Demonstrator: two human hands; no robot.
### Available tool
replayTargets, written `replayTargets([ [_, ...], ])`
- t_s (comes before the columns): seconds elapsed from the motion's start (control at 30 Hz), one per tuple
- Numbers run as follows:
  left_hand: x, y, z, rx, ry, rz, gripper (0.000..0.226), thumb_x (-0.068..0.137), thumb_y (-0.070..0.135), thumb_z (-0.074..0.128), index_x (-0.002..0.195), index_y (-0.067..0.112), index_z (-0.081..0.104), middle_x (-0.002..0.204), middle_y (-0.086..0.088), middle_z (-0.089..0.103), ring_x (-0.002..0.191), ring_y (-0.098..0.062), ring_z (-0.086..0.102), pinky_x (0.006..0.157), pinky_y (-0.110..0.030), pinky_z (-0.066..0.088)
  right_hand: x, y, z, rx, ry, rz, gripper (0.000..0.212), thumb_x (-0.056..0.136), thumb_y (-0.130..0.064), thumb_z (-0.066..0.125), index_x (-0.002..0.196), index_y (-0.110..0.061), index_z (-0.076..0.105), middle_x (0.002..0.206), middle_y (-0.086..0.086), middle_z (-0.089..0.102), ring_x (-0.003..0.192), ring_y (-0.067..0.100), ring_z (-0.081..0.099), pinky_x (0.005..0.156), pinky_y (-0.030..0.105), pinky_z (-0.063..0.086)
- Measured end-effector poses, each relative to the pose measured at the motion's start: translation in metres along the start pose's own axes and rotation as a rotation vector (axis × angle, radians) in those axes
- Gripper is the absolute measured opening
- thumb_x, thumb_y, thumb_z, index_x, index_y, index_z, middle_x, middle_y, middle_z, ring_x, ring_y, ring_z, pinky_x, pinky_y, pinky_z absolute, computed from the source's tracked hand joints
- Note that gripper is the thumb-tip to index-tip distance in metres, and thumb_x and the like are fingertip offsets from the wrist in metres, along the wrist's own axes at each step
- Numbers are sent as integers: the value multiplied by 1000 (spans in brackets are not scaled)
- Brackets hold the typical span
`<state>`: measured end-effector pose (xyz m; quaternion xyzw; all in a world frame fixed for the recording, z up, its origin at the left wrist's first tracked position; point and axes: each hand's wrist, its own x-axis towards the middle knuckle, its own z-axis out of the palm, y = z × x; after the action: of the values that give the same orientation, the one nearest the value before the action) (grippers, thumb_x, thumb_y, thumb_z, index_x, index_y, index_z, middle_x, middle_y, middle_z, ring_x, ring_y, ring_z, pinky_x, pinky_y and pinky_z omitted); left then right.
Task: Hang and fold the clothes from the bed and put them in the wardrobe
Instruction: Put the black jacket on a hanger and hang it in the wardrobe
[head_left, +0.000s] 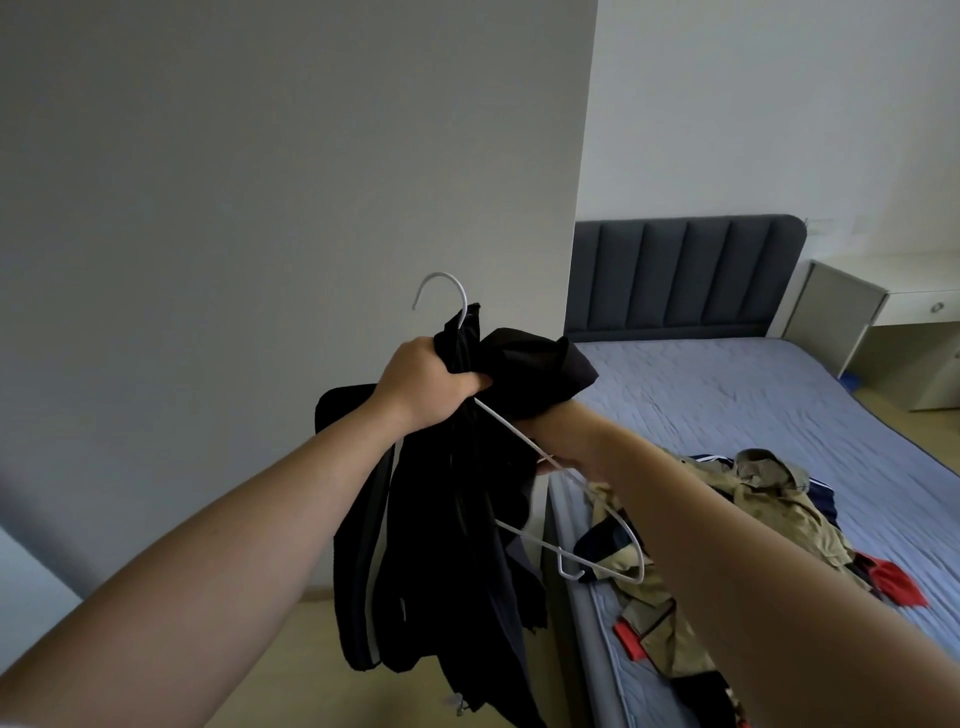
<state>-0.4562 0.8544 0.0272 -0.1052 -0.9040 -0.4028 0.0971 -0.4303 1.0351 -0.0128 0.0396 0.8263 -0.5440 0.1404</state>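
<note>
A black garment (447, 561) hangs in front of me, bunched around a white wire hanger (524, 447) whose hook sticks up above it. My left hand (428, 382) grips the garment and the hanger's neck just under the hook. My right hand (563, 447) is partly hidden behind black fabric and holds the hanger's sloping arm, with a fold of the garment draped over its wrist. The hanger's lower end (608, 566) pokes out free below my right forearm.
A bed (753, 395) with a blue quilted cover and a dark grey headboard (685, 275) stands to the right. A khaki jacket (727, 519) lies on it among dark and red clothes (893, 582). A white desk (893, 312) stands beyond. A plain grey panel (285, 182) fills the left.
</note>
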Motion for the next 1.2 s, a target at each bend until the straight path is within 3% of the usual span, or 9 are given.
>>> replayTargets([
  [0.17, 1, -7, -11, 80, 21, 31, 29, 79, 39, 81, 71, 16, 66, 70, 1, 67, 68, -11, 64, 60, -24, 48, 2, -4, -12, 171, 126, -43, 14, 102, -22, 50, 102, -16, 63, 107, 8, 70, 97, 23, 67, 96, 40, 54],
  [0.33, 11, -20, -24, 154, 125, -27, 35, 76, 52, 80, 69, 25, 58, 71, 5, 63, 70, -17, 64, 65, -29, 50, 0, -7, -28, -62, 359, -150, 40, 92, -50, 64, 90, -11, 69, 74, 2, 63, 66, 17, 60, 59, 27, 44],
  [0.63, 8, -28, -18, 448, 183, -89, 73, 68, 80, 67, 69, 10, 46, 64, -2, 53, 55, -19, 50, 52, -31, 37, 1, -17, -44, -309, 542, -171, 38, 99, -44, 51, 81, -12, 61, 71, 2, 58, 79, 28, 57, 62, 32, 37],
  [0.73, 7, -30, -15, 473, 140, -94, 73, 64, 77, 73, 73, 9, 47, 64, -1, 51, 53, -15, 46, 50, -31, 33, -4, -28, -36, -5, 498, -174, 38, 98, -45, 52, 89, -10, 62, 75, 3, 59, 76, 23, 58, 63, 34, 47],
  [0.8, 5, -30, -11, 414, 136, -80, 70, 66, 72, 77, 71, 9, 46, 63, -1, 51, 54, -17, 49, 49, -31, 34, -5, -33, -27, 248, 387, -180, 33, 96, -49, 56, 94, -17, 66, 77, 0, 63, 75, 21, 64, 79, 41, 57],
  [0.9, 5, -31, -5, 273, 139, -49, 61, 66, 66, 81, 77, 12, 55, 69, 1, 59, 62, -18, 59, 53, -30, 42, -8, -36, -12, 323, 233, -250, 35, 92, -55, 58, 98, -22, 69, 86, 0, 71, 90, 23, 72, 90, 42, 56],
  [1.0, 5, -30, -5, 146, 139, 5, 54, 66, 62, 83, 96, 21, 64, 84, 7, 67, 78, -16, 66, 68, -31, 53, -16, -39, -4, 131, 143, -324, 39, 96, -54, 54, 97, -18, 69, 89, -2, 71, 91, 15, 69, 86, 34, 52],
  [1.13, 2, -28, -13, 19, 185, 23, 46, 68, 54, 86, 95, 26, 63, 82, 17, 63, 78, -6, 62, 64, -16, 43, -12, -25, -9, -503, 379, -368, 35, 98, -54, 46, 114, -30, 66, 123, -4, 51, 123, 17, 38, 106, 39, 25],
  [1.2, 1, -30, -15, -5, 168, 37, 44, 68, 53, 87, 88, 22, 62, 80, 16, 64, 76, -2, 62, 63, -15, 42, -10, -19, -8, -527, 428, -330, 33, 99, -53, 41, 118, -31, 59, 129, -2, 49, 128, 23, 38, 107, 43, 23],
])
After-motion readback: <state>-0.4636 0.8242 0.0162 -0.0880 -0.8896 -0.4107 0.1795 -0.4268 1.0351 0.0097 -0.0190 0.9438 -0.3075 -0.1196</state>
